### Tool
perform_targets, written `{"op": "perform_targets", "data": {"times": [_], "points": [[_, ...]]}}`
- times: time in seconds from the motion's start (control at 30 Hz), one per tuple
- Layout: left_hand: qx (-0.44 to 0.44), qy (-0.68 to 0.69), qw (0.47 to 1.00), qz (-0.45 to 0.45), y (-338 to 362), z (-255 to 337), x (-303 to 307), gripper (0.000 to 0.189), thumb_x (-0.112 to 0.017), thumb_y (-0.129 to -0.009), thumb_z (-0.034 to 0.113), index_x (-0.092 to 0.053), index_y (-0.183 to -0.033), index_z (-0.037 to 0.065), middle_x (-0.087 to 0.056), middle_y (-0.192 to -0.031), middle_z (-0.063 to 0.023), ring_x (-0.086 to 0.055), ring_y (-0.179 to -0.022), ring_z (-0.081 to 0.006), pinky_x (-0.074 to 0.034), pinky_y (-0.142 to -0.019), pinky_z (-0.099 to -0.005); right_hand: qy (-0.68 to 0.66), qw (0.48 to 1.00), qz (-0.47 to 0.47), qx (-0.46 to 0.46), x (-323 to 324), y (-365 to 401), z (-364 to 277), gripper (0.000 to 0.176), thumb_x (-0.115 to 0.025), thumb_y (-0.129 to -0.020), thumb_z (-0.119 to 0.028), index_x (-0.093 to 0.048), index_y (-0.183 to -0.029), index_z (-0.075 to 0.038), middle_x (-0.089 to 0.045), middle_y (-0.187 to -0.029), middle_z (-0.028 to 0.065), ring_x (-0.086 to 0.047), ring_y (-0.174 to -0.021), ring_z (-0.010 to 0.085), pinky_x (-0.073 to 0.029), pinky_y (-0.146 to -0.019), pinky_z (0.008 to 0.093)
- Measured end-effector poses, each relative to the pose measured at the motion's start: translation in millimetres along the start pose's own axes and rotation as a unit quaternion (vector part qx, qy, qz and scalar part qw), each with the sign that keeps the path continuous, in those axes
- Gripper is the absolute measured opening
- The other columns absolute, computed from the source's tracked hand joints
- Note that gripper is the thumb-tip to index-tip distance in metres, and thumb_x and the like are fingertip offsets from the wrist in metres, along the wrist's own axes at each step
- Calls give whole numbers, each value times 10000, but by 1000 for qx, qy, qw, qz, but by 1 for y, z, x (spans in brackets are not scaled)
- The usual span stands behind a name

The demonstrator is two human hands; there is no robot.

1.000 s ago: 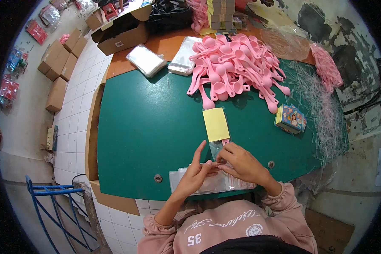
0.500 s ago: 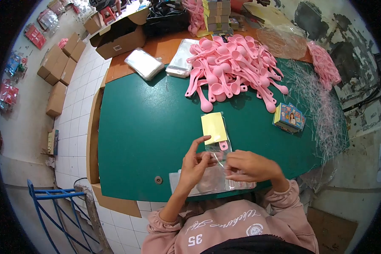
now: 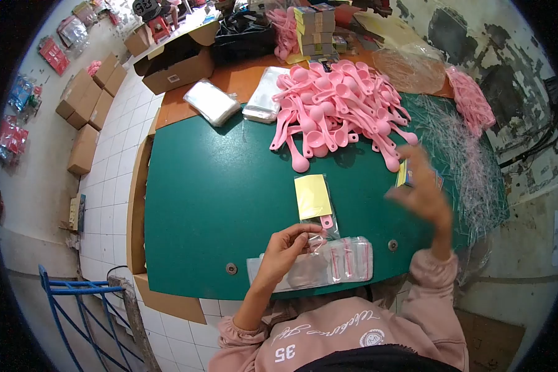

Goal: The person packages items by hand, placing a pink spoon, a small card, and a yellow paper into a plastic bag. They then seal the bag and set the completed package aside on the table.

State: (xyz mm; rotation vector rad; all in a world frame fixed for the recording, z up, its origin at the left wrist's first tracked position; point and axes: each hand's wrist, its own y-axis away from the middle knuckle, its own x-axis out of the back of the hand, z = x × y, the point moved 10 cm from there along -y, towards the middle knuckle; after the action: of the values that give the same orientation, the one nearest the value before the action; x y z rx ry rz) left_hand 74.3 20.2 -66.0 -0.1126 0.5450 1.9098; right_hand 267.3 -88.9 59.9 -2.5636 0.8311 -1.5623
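Note:
My left hand (image 3: 289,246) pinches the near end of a clear plastic bag (image 3: 333,230). Inside or on this bag lie a yellow card (image 3: 313,196) and a pink handle end with a hole (image 3: 326,221). My right hand (image 3: 420,186), blurred, is raised at the right with its fingers apart, over a stack of printed cards (image 3: 405,175) that it partly hides. Several clear bags with red strips (image 3: 353,259) lie at the near table edge, beside and under my left hand. A heap of pink spoons (image 3: 341,108) lies beyond the yellow card.
Two stacks of clear bags (image 3: 212,102) lie at the far left of the green table (image 3: 192,198). Behind stand an open carton (image 3: 178,65) and bundled card stacks (image 3: 316,30). Loose clear strands (image 3: 462,167) cover the right side. A person (image 3: 161,9) sits far back.
My right hand has let go of the bag and moved right and away from me to the printed cards. My left hand stays on the bag, which has shifted slightly nearer.

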Motion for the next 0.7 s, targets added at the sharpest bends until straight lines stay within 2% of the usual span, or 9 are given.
{"op": "perform_targets", "data": {"times": [0.03, 0.1, 0.17, 0.3, 0.37, 0.43, 0.53, 0.6, 0.7], "points": [[-6, 3, 1000, -1, -2, 3, -2, 233, -403, -923, 86, -538, -1081, -21, -599, -1038, -110, -602, -925, -165, -478, -779, -254, -64, 996, -61, 26, -32, 9, -29, 513, -688, -658, -67, -431, -1102, -34, -457, -1024, 159, -470, -1000, 350, -403, -864, 392], [3, 14, 1000, -9, -3, 6, -6, 235, -404, -922, 84, -538, -1083, -22, -601, -1027, -109, -598, -925, -158, -477, -777, -252, -101, 991, -82, 22, -73, 25, -61, 449, -697, -661, -75, -474, -1050, -48, -444, -968, 135, -490, -937, 294, -430, -798, 374], [13, 25, 999, -15, 0, 7, -7, 236, -405, -920, 83, -538, -1084, -22, -604, -1015, -109, -594, -925, -151, -476, -775, -249, -144, 987, -70, 13, -96, 33, -55, 375, -694, -671, -78, -507, -995, -48, -443, -956, 132, -494, -912, 274, -430, -785, 363], [16, -37, 999, -13, 7, 10, 5, 212, -443, -897, 56, -524, -1085, -1, -598, -995, -96, -579, -926, -128, -481, -779, -259, -248, 967, -46, -42, -96, 32, -42, 180, -677, -701, -86, -568, -830, -26, -446, -940, 124, -503, -873, 244, -433, -758, 331], [19, -37, 999, 5, 7, 8, 10, 211, -472, -880, 40, -517, -1084, 8, -591, -998, -88, -577, -916, -120, -484, -780, -263, -266, 961, -60, -44, -98, 33, -40, 174, -677, -703, -92, -570, -822, -22, -448, -940, 115, -505, -868, 242, -433, -757, 327], [-108, -259, 959, -32, 8, 26, -8, 237, -523, -828, 7, -517, -1062, 42, -582, -1011, -94, -610, -877, -153, -519, -721, -281, -283, 955, -77, -47, -98, 36, -38, 170, -676, -706, -99, -573, -814, -18, -451, -940, 107, -506, -864, 240, -433, -757, 322], [-105, -310, 945, 11, 10, 23, -4, 176, -596, -789, 23, -561, -962, 28, -576, -947, -74, -600, -830, -142, -518, -660, -257, -297, 944, -136, -46, -105, 40, -40, 171, -670, -724, -103, -571, -833, -14, -458, -959, 91, -514, -848, 208, -444, -733, 303], [-101, -329, 939, 30, 11, 23, -5, 140, -609, -787, 27, -573, -922, 12, -574, -951, -62, -587, -820, -125, -505, -648, -241, -403, 892, -147, -145, -120, 51, -27, 152, -644, -757, -98, -563, -848, -7, -497, -923, 81, -528, -801, 161, -460, -688, 281], [-100, -282, 950, 86, 13, 20, 1, 101, -630, -778, 50, -587, -855, 1, -581, -879, -48, -580, -803, -109, -497, -630, -224, -412, 879, -133, -198, -131, 58, -19, 150, -616, -803, -113, -542, -858, 4, -545, -839, 71, -553, -736, 113, -474, -620, 254]]}}
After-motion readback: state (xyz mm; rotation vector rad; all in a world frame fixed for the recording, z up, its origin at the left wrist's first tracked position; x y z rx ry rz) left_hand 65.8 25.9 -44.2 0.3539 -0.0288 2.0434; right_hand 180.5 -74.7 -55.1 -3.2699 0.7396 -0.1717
